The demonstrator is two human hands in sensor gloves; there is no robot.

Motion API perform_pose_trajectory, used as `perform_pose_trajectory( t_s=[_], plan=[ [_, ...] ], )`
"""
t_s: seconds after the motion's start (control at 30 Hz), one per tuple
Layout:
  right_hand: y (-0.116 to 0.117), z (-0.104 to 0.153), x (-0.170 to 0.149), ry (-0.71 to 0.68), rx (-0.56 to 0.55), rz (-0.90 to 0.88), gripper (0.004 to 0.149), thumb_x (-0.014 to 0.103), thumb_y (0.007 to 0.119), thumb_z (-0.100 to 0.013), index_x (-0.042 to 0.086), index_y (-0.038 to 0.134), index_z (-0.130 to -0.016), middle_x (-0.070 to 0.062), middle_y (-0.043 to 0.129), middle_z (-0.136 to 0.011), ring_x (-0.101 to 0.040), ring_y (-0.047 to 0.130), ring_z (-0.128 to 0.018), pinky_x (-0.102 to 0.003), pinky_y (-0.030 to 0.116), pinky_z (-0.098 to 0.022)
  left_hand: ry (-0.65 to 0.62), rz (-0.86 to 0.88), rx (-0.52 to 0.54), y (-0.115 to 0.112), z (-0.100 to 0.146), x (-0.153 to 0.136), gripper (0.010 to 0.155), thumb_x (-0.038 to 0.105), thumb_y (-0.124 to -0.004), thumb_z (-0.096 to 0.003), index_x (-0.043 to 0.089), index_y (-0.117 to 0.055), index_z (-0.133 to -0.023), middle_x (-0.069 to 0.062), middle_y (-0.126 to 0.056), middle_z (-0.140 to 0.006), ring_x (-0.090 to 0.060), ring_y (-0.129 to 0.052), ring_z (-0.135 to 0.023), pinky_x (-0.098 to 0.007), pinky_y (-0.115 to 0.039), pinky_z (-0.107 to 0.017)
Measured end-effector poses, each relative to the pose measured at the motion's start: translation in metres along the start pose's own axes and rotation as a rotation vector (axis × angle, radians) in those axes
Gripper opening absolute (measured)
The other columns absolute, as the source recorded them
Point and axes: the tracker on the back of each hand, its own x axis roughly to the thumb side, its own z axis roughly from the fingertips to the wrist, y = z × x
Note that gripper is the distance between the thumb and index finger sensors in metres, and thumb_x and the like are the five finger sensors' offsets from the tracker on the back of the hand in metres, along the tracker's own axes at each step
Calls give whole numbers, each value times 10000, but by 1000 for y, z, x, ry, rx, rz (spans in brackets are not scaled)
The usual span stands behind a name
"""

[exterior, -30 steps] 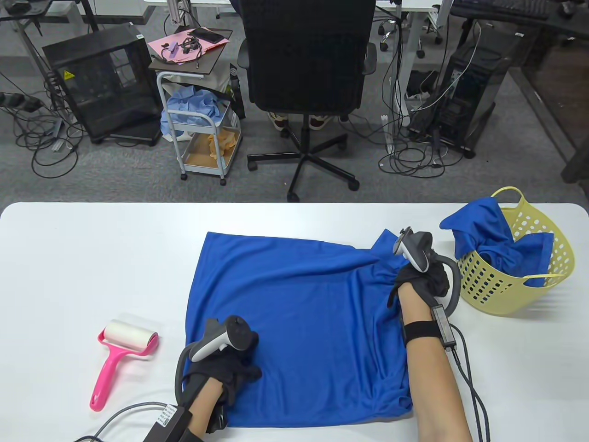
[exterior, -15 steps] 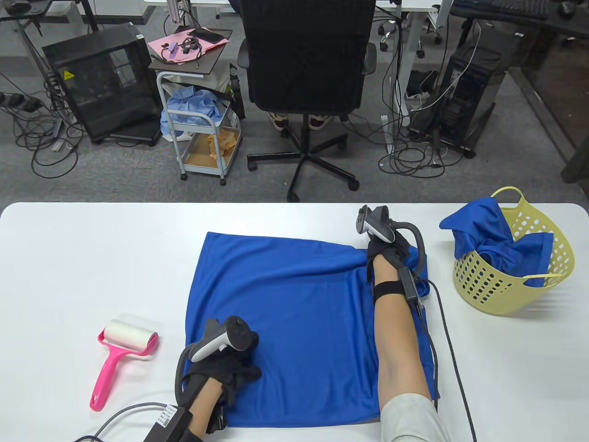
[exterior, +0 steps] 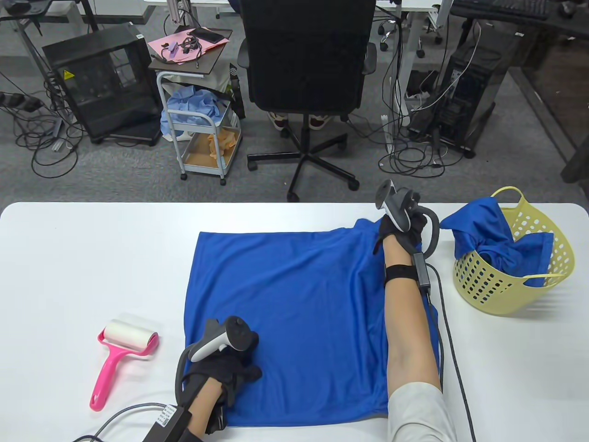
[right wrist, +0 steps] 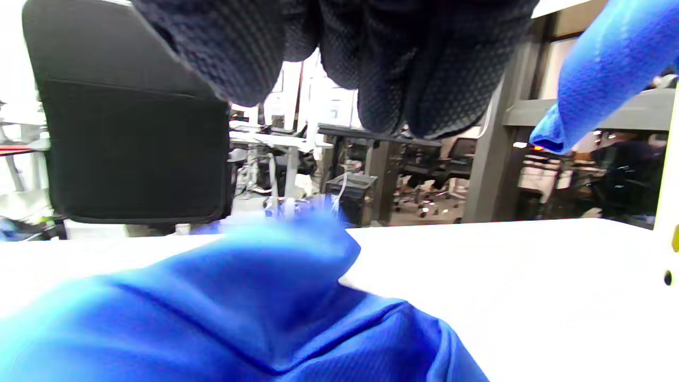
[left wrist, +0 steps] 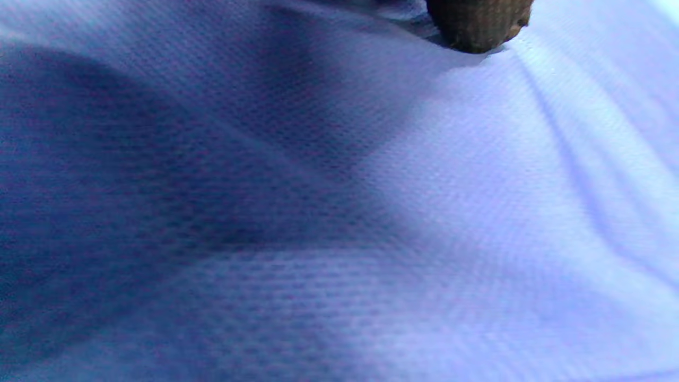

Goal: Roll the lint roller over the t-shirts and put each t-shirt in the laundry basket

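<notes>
While left hand presses t-shirt, right hand grips its far corner

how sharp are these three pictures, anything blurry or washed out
Table view: sharp throughout, evenly lit. Left wrist view: close on the blue t-shirt, weave soft, its right side washed pale. Right wrist view: nearby shirt fold smeared, gloved fingers fairly crisp, the white table overexposed.

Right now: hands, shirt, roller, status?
Left hand presses flat blue t-shirt. Right hand at its far corner, grip unclear. Pink lint roller untouched. Yellow basket unobstructed.
</notes>
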Motion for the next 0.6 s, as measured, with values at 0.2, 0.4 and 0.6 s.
perform_pose_trajectory(
  t_s=[0.2, 0.4, 0.6],
  plan=[
    [-46, 53, -23, -197, 51, -122, 469, 350, 743, -522, 322, 653, -981, -17, 725, -1070, -265, 841, -869, -432, 793, -602, 1, 0, 0, 0, 0, 0, 763, 553, -618, -570, 412, -68, -1080, -14, 107, -1106, -475, 100, -990, -780, -166, -622],
    [-40, 122, -82, -177, 238, -109, 422, 378, 776, -523, 278, 757, -933, -51, 875, -950, -234, 970, -682, -344, 874, -461, 2, -1, 2, 0, 0, 0, 762, 556, -618, -571, 414, -70, -1081, -10, 105, -1109, -473, 98, -993, -780, -167, -624],
    [26, 155, -133, 79, 512, 171, 645, 559, 749, -487, 199, 665, -1015, -114, 818, -995, -234, 976, -657, -285, 876, -428, 2, 2, 4, 0, 0, -1, 762, 556, -618, -570, 412, -71, -1082, -11, 103, -1108, -472, 98, -992, -777, -165, -624]
  ],
)
